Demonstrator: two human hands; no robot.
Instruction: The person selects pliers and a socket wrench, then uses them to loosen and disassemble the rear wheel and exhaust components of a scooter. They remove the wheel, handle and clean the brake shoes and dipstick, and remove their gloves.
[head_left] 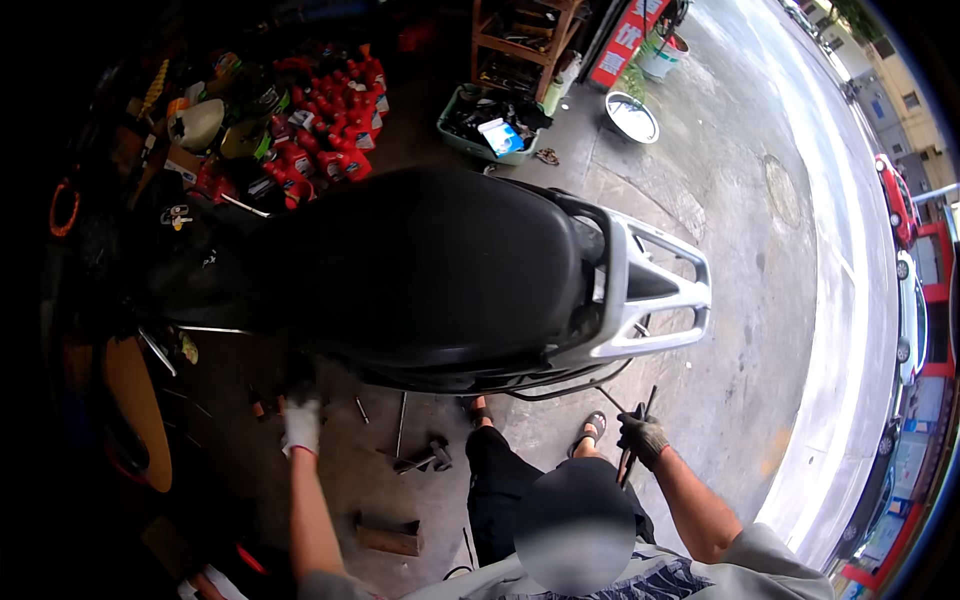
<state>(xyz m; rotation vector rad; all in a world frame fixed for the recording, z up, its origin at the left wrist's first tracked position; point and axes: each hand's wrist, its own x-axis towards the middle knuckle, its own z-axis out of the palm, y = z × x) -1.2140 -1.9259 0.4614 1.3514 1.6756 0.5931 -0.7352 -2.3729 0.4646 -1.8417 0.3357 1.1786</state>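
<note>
Head view: motorbike (pixel 460 270) lies across mid-frame between the two gloved hands and the shop clutter — long smooth matte-black seat, rounded at the tail, then a silver rear rack (pixel 695 295) with open slots. Left hand (pixel 302 422) wears a pale fabric glove, red band at the cuff, down low by the bike's shadowed near side; fingertips are lost in the dark, can't tell whether they're spread, pressed together or on anything. Right hand (pixel 642 436) is just past the tail, grey worn-looking glove, fingers curled round slim dark rods (pixel 627 465) that stick out above and below the fist. Floor (pixel 740 390) is scuffed grey concrete. On it between left arm and legs: a long thin straight bar (pixel 402 425), a short shiny metal piece (pixel 361 409), a dark blocky T-shaped tool (pixel 437 455), and nearer the body an open brown box (pixel 390 536), flat-sided. Far side of the bike — a heap of glossy red plastic bottles (pixel 345 130), a green plastic crate (pixel 515 157) holding dark bits, a wooden rack of shelves (pixel 540 50), and a round white basin (pixel 632 118).
</note>
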